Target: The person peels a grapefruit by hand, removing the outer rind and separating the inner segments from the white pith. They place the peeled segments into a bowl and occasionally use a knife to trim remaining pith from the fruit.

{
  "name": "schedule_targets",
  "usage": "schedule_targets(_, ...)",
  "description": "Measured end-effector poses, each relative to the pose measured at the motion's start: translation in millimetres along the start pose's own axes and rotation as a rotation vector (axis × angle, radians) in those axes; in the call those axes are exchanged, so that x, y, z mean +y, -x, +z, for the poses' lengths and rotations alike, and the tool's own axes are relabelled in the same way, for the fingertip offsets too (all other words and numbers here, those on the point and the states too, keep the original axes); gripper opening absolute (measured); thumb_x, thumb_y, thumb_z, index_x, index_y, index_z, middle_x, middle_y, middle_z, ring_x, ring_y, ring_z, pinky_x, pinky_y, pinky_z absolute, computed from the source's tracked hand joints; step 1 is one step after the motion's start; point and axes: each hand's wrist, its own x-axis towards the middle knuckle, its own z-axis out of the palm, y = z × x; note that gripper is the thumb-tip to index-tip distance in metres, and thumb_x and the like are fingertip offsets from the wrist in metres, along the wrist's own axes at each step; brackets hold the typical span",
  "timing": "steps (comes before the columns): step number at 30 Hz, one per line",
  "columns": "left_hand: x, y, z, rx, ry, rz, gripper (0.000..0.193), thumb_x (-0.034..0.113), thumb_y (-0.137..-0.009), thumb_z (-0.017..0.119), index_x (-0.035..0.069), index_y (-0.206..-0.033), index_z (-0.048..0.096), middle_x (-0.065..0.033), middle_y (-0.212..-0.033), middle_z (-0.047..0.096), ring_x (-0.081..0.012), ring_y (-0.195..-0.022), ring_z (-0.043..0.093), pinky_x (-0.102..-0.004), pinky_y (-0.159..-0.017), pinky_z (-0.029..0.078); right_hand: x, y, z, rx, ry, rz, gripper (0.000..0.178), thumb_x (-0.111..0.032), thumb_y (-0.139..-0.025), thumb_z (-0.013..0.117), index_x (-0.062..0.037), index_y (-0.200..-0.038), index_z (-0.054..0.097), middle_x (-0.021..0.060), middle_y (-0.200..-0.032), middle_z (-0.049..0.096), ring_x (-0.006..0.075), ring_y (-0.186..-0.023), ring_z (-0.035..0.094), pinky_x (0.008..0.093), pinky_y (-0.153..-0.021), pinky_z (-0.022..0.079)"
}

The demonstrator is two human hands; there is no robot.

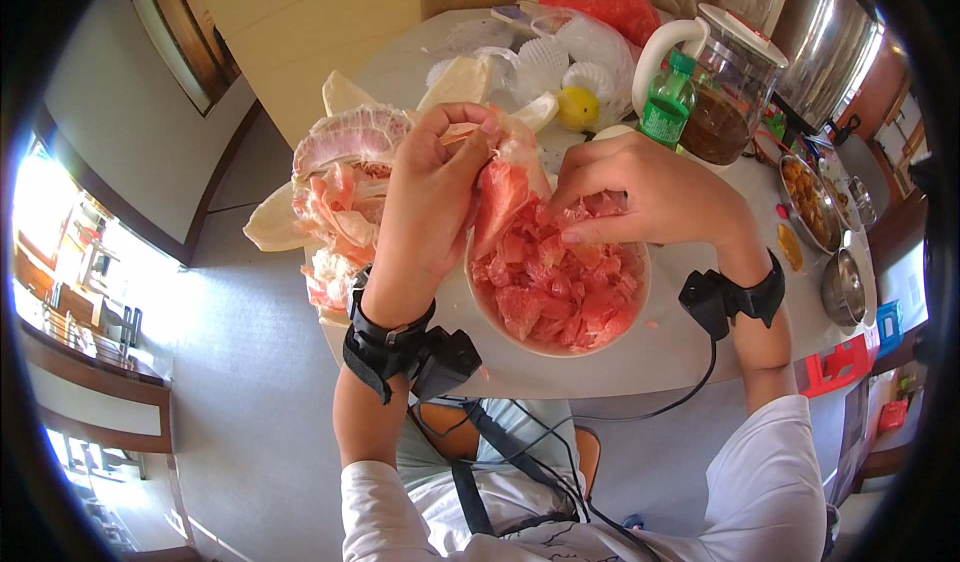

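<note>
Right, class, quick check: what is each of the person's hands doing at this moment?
Left hand: closed, holding a pink citrus segment.
Right hand: fingers curled over the bowl; whether it grips a piece cannot be told.

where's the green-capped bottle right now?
Head view, upper right of centre: the green-capped bottle is on the table just beyond the right hand, immediately left of the white-handled glass pitcher.

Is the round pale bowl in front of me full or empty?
Full or nearly so: torn red-pink fruit pulp covers the visible inside of the round pale bowl, nearly to its rim. Your right hand hides part.
</note>
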Motion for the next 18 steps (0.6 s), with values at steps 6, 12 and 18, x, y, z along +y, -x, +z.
schedule_targets(6, 0, -2, -1, 0.042, -0.112, 0.016, 0.016, 0.008, -0.093, 0.052, -0.002, -0.104, 0.048, -0.0092, -0.080, 0.063, -0.0097, -0.062, 0.059, -0.0217, -0.052, 0.048, -3, 6, -9, 0.102, -0.211, 0.432, 0.020, -0.019, -0.083, 0.066, -0.0005, -0.087, 0.062, 0.0038, -0.079, 0.060, 0.0100, -0.068, 0.056, 0.0241, -0.061, 0.045)
schedule_targets(12, -1, 2, 5, 0.026, -0.199, 0.110, 0.016, 0.008, -0.093, 0.051, -0.003, -0.105, 0.048, -0.0080, -0.073, 0.061, -0.0108, -0.055, 0.057, -0.0234, -0.051, 0.047, -10, -1, 6, 0.155, -0.350, 0.448, 0.033, -0.024, -0.083, 0.067, 0.0004, -0.103, 0.055, 0.0037, -0.083, 0.061, 0.0086, -0.075, 0.057, 0.0238, -0.068, 0.047)
schedule_targets(18, 0, 4, 8, -0.074, -0.207, 0.093, 0.015, 0.007, -0.094, 0.048, -0.002, -0.107, 0.050, -0.0083, -0.078, 0.061, -0.0147, -0.064, 0.060, -0.0275, -0.064, 0.051, -4, -1, 11, 0.265, -0.349, 0.490, 0.036, -0.016, -0.080, 0.070, 0.0040, -0.106, 0.055, 0.0069, -0.089, 0.063, 0.0093, -0.081, 0.059, 0.0253, -0.073, 0.050)
